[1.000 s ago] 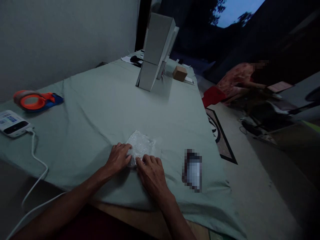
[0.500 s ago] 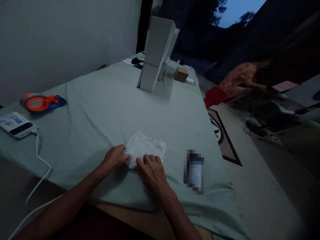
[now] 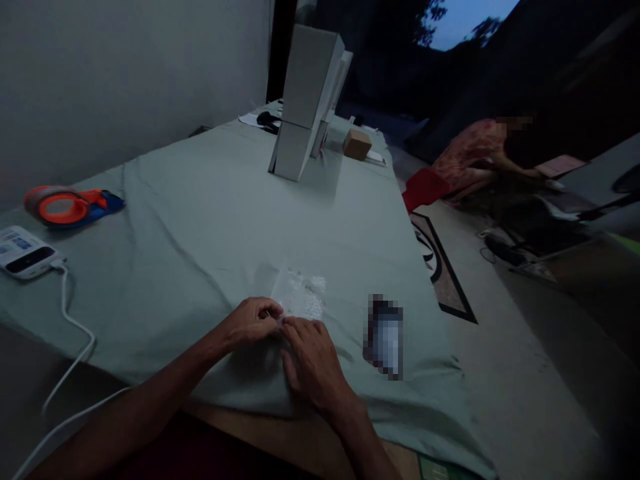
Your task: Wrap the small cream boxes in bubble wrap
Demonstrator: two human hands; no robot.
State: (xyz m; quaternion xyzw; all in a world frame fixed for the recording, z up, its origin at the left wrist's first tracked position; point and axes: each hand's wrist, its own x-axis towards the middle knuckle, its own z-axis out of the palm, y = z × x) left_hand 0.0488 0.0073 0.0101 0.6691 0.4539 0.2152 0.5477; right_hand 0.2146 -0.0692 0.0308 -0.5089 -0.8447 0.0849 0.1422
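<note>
Near the front of the table lies a piece of clear bubble wrap (image 3: pixel 305 297), its near edge partly hidden by my fingers. My left hand (image 3: pixel 253 320) is closed at its near-left corner, thumb and fingertips pinching the plastic. Right beside it, my right hand (image 3: pixel 313 360) has its fingers curled over the near edge, gripping the wrap. The two hands' fingertips almost meet. Whether anything is inside the wrap I cannot tell.
An orange and blue tape dispenser (image 3: pixel 70 207) and a white device (image 3: pixel 27 253) with a cable (image 3: pixel 75 320) are at left. A blurred-out object (image 3: pixel 385 340) lies right. Tall white boxes (image 3: pixel 307 100) and a brown box (image 3: pixel 357 145) stand farther back. A person (image 3: pixel 475 157) sits at right.
My left hand has moved right, toward my right hand. The wrap's left part has been drawn in, so less of it shows. The view has shifted slightly.
</note>
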